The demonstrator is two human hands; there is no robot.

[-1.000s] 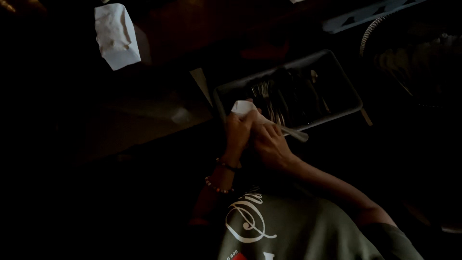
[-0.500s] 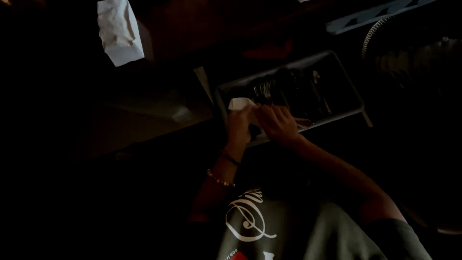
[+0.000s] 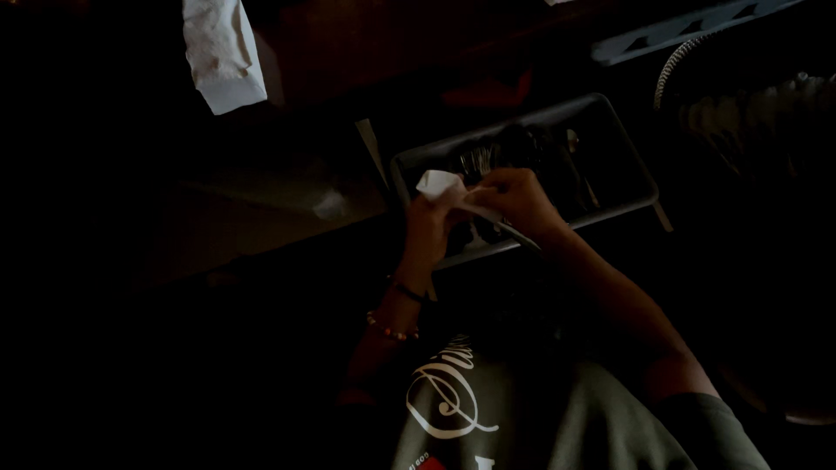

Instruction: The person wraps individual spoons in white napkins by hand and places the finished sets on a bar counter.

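The scene is very dark. My left hand (image 3: 428,228) is closed around a small white cloth or paper napkin (image 3: 438,184), with bracelets on its wrist. My right hand (image 3: 514,198) meets it from the right and grips a slim metal piece of cutlery (image 3: 515,235) whose end pokes out below the hand; which kind of utensil it is cannot be made out. Both hands hover over the near edge of a grey rectangular tray (image 3: 627,161) that holds several forks and other cutlery (image 3: 488,157).
A white paper bag (image 3: 223,52) hangs or stands at the upper left. A brownish surface (image 3: 252,209) lies left of the tray. A round wire-framed object (image 3: 749,104) sits at the right. My grey printed shirt (image 3: 557,418) fills the bottom.
Both hands moved slightly up toward the tray. The utensil, which stuck out to the right a second ago, is now drawn in under my right hand against the cloth.
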